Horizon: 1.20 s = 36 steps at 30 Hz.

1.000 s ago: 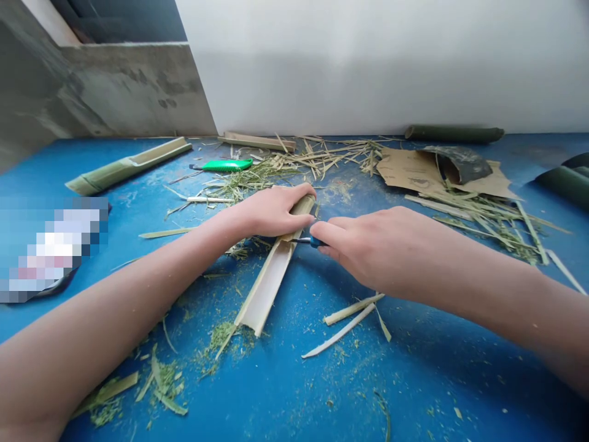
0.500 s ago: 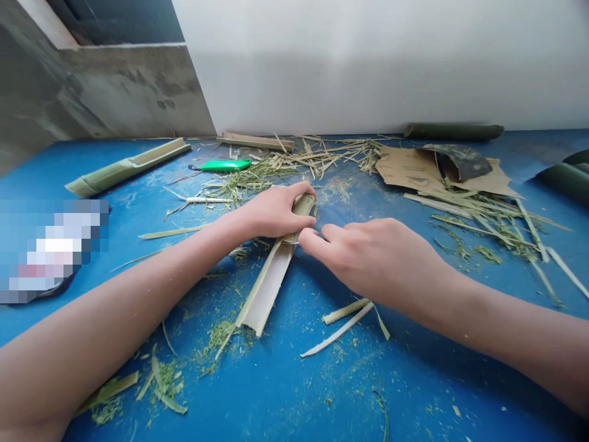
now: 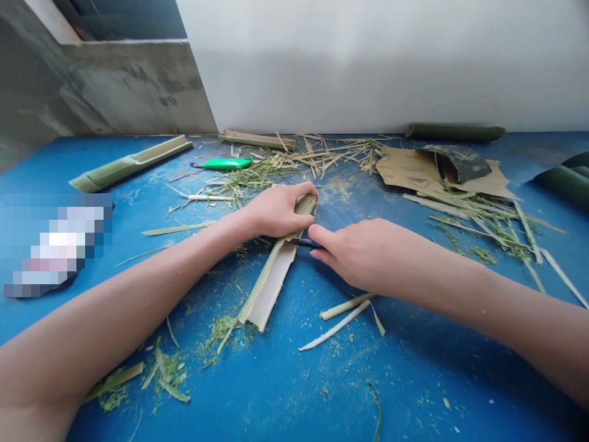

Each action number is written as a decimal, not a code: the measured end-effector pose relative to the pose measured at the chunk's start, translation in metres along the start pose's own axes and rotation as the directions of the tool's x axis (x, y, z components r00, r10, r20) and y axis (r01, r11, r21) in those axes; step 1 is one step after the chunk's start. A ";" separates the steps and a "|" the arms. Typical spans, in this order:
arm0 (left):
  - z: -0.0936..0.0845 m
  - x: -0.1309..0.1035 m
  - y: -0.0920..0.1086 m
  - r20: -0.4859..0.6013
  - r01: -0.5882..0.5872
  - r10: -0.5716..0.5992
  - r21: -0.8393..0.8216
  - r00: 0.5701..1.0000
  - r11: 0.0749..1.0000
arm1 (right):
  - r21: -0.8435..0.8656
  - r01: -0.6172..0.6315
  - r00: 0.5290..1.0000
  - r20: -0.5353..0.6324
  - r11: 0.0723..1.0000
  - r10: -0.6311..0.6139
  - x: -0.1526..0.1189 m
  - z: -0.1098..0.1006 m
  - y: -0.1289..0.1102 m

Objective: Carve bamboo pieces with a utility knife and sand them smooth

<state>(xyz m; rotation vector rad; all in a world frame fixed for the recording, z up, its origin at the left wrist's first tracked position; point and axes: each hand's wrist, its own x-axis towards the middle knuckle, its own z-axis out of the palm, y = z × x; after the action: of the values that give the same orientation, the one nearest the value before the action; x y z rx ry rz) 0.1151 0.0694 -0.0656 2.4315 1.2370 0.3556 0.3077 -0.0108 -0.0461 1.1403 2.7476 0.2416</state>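
Observation:
A split length of bamboo (image 3: pixel 271 285) lies slantwise on the blue table, its pale hollow facing up and its near end towards me. My left hand (image 3: pixel 283 212) is closed round its far part, thumb and forefinger on either side. My right hand (image 3: pixel 345 248) grips a knife (image 3: pixel 306 243), whose dark narrow blade rests against the bamboo just below the left hand. Most of the knife's handle is hidden in my fingers. Green and pale shavings (image 3: pixel 225 328) lie around the near end of the bamboo.
A green utility knife (image 3: pixel 225 163) lies behind my left hand. Another cut bamboo piece (image 3: pixel 133 161) rests at the back left, near a blurred-out object (image 3: pixel 59 245). Bamboo strips (image 3: pixel 331 156) lie along the back. Torn cardboard (image 3: pixel 409 169) and dark green bamboo tubes (image 3: pixel 455 132) are on the right.
My right hand has shifted slightly right and turned, so more of the knife's dark blade shows. The left hand keeps its hold on the bamboo.

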 end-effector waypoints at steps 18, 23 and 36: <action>0.000 -0.003 -0.002 -0.031 0.017 -0.018 -0.029 0.999 0.999 | 0.040 -0.099 0.995 -0.004 0.994 0.099 0.001 -0.003 -0.017; -0.007 -0.007 -0.008 -0.022 0.018 -0.017 0.046 1.000 0.999 | 0.053 -0.072 0.995 -0.072 0.996 0.076 0.002 -0.002 -0.017; -0.006 -0.002 -0.011 -0.038 0.137 -0.146 -0.177 0.989 0.975 | 0.005 -0.066 0.994 -0.089 0.998 0.066 0.007 -0.009 -0.011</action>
<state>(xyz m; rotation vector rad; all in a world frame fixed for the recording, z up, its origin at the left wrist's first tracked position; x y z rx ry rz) 0.1038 0.0746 -0.0656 2.1867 1.3333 0.4665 0.2937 -0.0146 -0.0403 1.2524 2.7901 0.3052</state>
